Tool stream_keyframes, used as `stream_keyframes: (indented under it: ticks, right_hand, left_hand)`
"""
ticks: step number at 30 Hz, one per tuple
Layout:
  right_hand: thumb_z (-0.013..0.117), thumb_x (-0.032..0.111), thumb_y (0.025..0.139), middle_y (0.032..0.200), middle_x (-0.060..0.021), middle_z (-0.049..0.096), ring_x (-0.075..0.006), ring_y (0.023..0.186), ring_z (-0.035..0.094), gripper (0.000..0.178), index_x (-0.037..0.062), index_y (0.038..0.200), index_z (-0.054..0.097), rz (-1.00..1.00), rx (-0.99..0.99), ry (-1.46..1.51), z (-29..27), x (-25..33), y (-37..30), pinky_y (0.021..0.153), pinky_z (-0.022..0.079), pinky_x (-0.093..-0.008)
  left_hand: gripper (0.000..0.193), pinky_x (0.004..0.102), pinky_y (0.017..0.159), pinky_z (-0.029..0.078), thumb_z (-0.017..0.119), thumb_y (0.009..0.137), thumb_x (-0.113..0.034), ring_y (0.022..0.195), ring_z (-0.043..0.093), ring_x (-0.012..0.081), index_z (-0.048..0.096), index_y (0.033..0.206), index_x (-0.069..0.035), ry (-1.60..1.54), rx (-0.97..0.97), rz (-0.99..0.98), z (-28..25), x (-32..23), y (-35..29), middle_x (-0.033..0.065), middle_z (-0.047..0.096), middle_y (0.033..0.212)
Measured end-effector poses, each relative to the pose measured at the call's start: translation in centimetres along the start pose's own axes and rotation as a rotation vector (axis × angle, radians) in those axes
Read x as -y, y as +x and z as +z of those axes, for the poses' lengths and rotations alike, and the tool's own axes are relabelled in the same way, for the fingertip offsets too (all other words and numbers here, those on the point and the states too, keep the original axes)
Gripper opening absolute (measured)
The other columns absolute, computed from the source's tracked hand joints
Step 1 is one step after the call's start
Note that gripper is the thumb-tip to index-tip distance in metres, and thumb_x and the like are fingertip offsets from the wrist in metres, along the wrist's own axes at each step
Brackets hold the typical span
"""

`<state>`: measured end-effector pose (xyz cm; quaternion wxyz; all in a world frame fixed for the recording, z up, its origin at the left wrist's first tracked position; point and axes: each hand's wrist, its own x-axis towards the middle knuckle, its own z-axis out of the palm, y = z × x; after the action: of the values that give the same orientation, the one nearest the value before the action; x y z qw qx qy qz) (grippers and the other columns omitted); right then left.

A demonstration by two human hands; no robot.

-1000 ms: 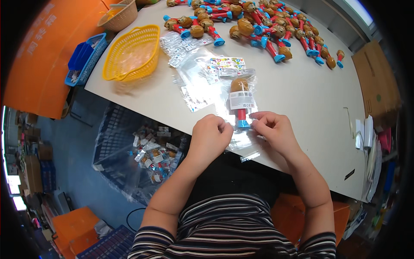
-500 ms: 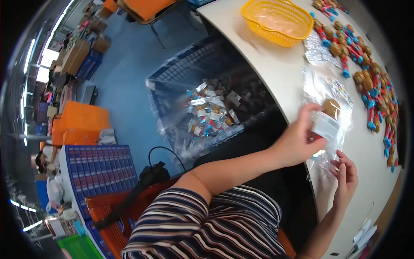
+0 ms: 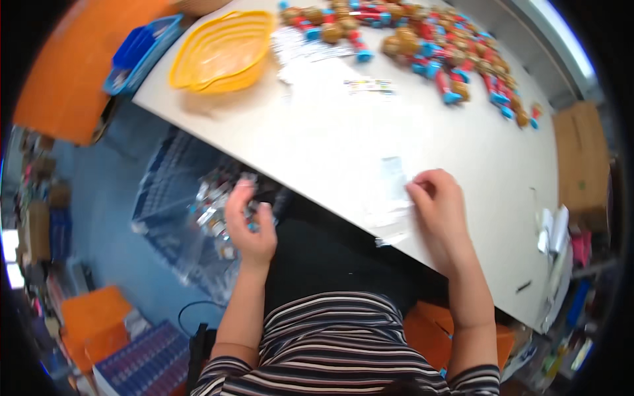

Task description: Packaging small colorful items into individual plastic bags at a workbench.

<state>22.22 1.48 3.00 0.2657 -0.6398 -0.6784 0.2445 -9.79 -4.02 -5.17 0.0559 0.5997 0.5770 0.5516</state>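
Observation:
My left hand (image 3: 249,223) is raised beyond the table's near edge, above the blue crate (image 3: 153,201). Its fingers and thumb are apart, with nothing visible between them. Wrapped packets (image 3: 212,214) lie inside the crate, partly hidden by this hand. Over the tabletop, my right hand (image 3: 439,206) has thumb and forefinger pinched at the side of a clear plastic bag (image 3: 394,178). The bag lies near the table edge and is blurred; I see no toy in it. Several small toys with round brown heads, red bodies and blue ends (image 3: 456,63) are heaped along the far side.
A yellow basket (image 3: 224,56) stands at the table's far left, with flat silvery bags (image 3: 310,49) beside it. Beyond it is a blue tray (image 3: 142,53). A cardboard box (image 3: 581,158) and white paper rolls (image 3: 558,231) are on the right.
The bag with a brown-headed toy has left my left hand, which moved left over the crate. My right hand now pinches a flat bag. The view has turned toward the table.

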Motion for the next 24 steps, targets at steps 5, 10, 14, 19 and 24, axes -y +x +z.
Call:
stream_keyframes:
  ticks: [5,10,14,19,24]
  right_hand:
    - [0.066,0.007,0.093,0.085,-0.006,0.067,-0.0089,0.072,0.059,0.007,0.0016,0.095,0.061,0.213,0.087,0.378,-0.8,1.5,-0.1,0.066,0.047,-0.0247]
    - [0.062,0.001,0.094,0.093,-0.0137,0.072,-0.01,0.078,0.065,0.013,0.0065,0.101,0.052,0.261,0.162,0.979,-2.6,0.2,-0.2,0.07,0.053,-0.0248]
    - [0.069,0.0,0.089,0.088,-0.0129,0.072,-0.01,0.067,0.064,0.021,0.0098,0.093,0.051,0.445,0.093,1.108,-2.4,1.2,0.3,0.063,0.051,-0.0224]
    - [0.077,0.008,0.086,0.069,-0.0019,0.061,-0.0059,0.058,0.058,0.031,0.0109,0.077,0.047,0.226,-0.049,0.783,-0.5,1.4,0.3,0.052,0.045,-0.0201]
    - [0.076,0.008,0.088,0.067,-0.0008,0.059,-0.0049,0.055,0.054,0.034,0.011,0.075,0.045,0.272,-0.042,0.836,0.2,2.1,0.7,0.051,0.044,-0.0199]
  left_hand:
    - [0.061,0.0461,0.107,0.042,0.084,0.074,-0.02,0.136,0.043,0.0419,0.058,0.127,-0.005,-0.17,0.611,0.268,8.2,-9.8,6.1,0.0215,0.048,0.142]
    - [0.092,0.0484,0.103,0.044,0.086,0.074,-0.019,0.133,0.04,0.0463,0.032,0.146,-0.004,-0.423,0.323,-0.249,10.1,-11.5,7.3,0.029,0.028,0.146]
    - [0.078,0.044,0.094,0.05,0.084,0.076,-0.013,0.125,0.049,0.0374,0.041,0.139,-0.003,-0.463,0.3,-0.312,9.7,-11.5,6.8,0.0234,0.039,0.141]
    - [0.031,0.0369,0.075,0.053,0.078,0.077,-0.008,0.085,0.066,0.0311,0.066,0.104,0.0,-0.306,0.575,0.071,8.7,-13.6,6.3,0.0148,0.067,0.098]
    - [0.019,0.0406,0.075,0.053,0.071,0.082,-0.003,0.084,0.066,0.0346,0.067,0.101,0.0,-0.115,0.525,0.084,9.8,-12.0,4.2,0.0153,0.068,0.095]
